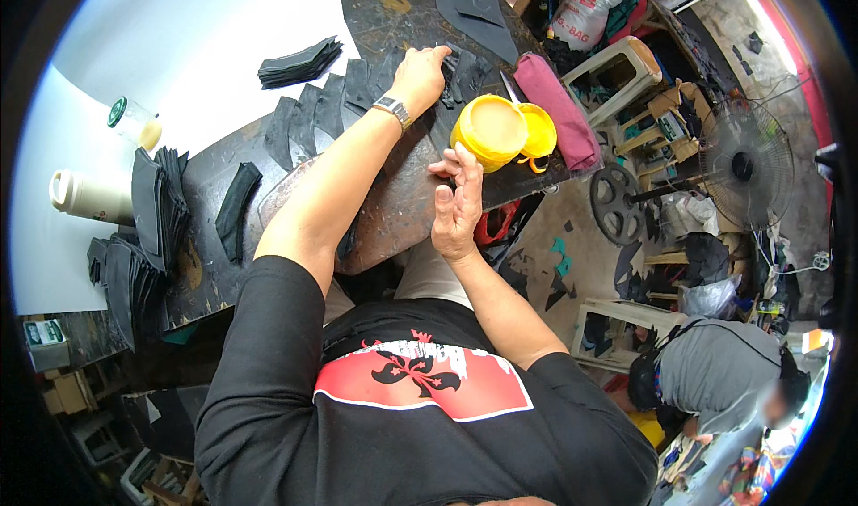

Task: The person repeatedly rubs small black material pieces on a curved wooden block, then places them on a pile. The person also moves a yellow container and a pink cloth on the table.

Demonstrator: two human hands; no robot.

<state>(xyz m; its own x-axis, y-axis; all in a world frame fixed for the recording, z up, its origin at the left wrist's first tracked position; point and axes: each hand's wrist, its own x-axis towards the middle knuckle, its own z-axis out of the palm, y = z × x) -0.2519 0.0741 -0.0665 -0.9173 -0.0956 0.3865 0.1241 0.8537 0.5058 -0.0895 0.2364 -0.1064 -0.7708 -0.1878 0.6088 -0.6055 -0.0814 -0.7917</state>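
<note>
My left hand (420,81), a metal watch on its wrist, reaches to the far side of the dark table (393,224). Its fingers are curled down at a black cut piece (470,75) in a fanned row; what is between the fingertips is hidden. More black curved pieces (306,117) overlap to the left of that hand. Close to a yellow tub (490,130) of tan paste, my right hand (459,204) is raised, palm turned inward, fingers apart and holding nothing. The tub's yellow lid (538,130) leans at its right side.
White sheeting (214,41) covers the far left, with a stack of black pieces (299,63) on it. Larger stacks (159,211), a cream flask (89,196) and a glass jar (134,123) stand left. Maroon rolled cloth (556,111) borders the right edge. A person (724,367) bends down farther right.
</note>
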